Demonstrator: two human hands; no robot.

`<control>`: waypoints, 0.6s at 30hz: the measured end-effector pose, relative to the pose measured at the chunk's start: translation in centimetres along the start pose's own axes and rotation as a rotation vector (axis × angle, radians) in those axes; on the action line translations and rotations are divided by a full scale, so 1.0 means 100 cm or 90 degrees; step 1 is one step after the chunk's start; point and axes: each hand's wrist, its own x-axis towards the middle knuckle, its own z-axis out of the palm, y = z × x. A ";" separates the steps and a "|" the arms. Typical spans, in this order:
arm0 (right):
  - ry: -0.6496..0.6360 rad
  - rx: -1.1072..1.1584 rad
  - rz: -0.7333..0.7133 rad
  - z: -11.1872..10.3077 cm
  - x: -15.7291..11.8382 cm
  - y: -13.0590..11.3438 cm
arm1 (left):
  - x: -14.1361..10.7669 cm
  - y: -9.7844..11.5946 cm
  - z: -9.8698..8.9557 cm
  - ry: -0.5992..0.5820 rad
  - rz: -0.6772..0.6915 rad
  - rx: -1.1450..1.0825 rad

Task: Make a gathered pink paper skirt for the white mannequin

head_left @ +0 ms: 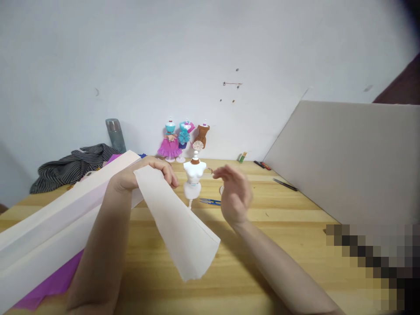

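Note:
My left hand (152, 168) is bent at the wrist, its fingers curled toward the small white mannequin (193, 175). A strip of white paper (180, 223) hangs from this hand and slants down to the right, over the table. To the right of the mannequin, my right hand (234, 192) is raised with its fingers apart from the thumb and nothing visible in it. The mannequin stands upright between both hands, with a brown band at its neck. Blue-handled snips (211, 201) lie behind my right hand, partly hidden by it.
Long folded white paper (65, 210) and purple paper (54, 280) cover the left side. Three dressed mannequins (169, 146) stand at the wall, near a bottle (116, 135) and striped cloth (75, 166). A grey board (354, 162) rises at the right, beside a black tool (285, 184).

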 end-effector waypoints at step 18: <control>-0.118 -0.183 -0.254 -0.002 0.021 -0.068 | -0.024 0.000 0.046 0.271 -0.140 -0.057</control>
